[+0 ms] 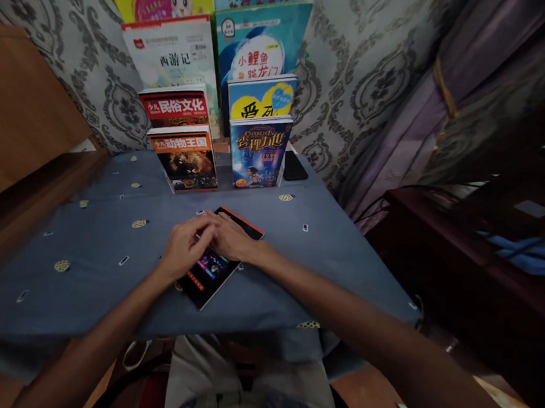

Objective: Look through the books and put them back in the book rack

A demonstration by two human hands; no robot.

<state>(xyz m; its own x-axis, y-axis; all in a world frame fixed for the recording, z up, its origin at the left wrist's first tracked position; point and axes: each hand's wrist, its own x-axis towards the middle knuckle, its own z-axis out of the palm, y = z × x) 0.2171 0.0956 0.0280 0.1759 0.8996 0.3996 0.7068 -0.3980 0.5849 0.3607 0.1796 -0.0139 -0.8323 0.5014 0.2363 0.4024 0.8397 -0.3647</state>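
A dark book with a red edge (210,274) lies flat on the blue tablecloth (109,241) in front of me. My left hand (184,247) rests on top of it, fingers stretched flat over the cover. My right hand (232,237) lies on the book's far part, its fingers flat and touching the left hand's fingertips. Neither hand wraps round anything. Both forearms reach in from the bottom of the view.
Several books stand upright in tiers at the table's back, the nearest being an animal book (186,158) and a blue fantasy book (258,151). A black phone (295,166) lies beside them. A dark wooden cabinet (461,256) stands right, curtains (431,103) behind it.
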